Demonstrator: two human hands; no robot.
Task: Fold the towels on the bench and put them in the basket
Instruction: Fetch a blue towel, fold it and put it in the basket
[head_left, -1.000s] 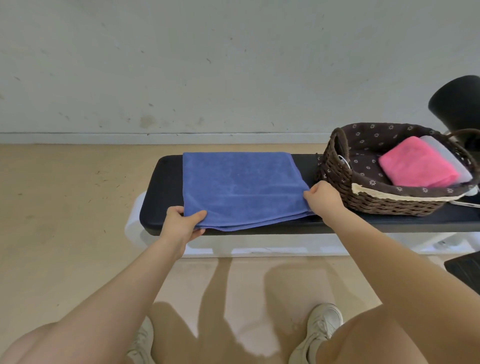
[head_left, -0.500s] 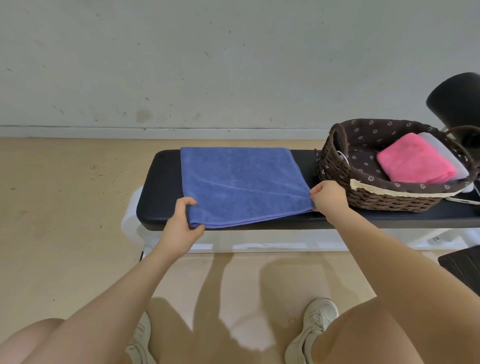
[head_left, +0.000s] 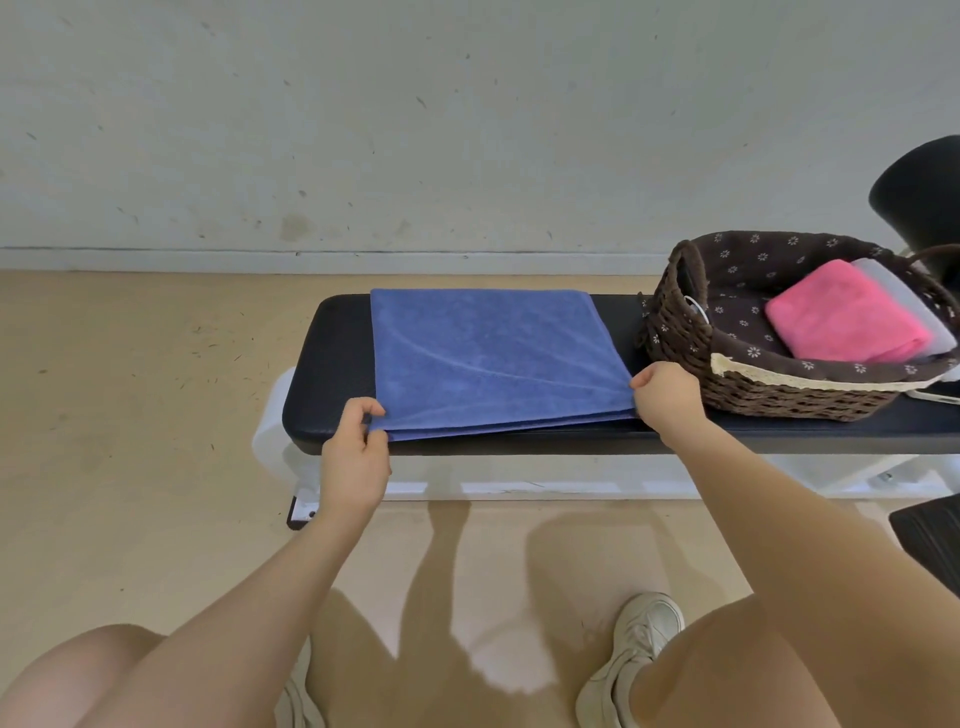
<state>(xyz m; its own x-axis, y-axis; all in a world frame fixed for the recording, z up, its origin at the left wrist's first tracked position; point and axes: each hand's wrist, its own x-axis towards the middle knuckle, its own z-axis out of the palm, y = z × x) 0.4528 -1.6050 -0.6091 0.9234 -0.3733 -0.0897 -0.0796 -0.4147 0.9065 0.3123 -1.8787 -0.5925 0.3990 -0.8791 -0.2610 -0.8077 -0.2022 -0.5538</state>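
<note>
A blue towel (head_left: 488, 358), folded in layers, lies flat on the black padded bench (head_left: 332, 374). My left hand (head_left: 356, 452) pinches its near left corner between thumb and fingers. My right hand (head_left: 667, 397) grips the near right corner. To the right on the bench stands a brown wicker basket (head_left: 779, 395) with a dark flowered lining. Inside it lie a folded pink towel (head_left: 844, 314) and a folded pale grey towel (head_left: 911, 306) beside it.
A grey wall runs behind the bench, with tan floor around it. A black rounded object (head_left: 922, 202) stands at the far right behind the basket. A dark ribbed object (head_left: 930, 540) lies at the right edge. My knees and shoes are below.
My left hand has shifted from lying over the near left corner to pinching it. My right hand stays on the near right corner. The towel's near edge looks slightly lifted.
</note>
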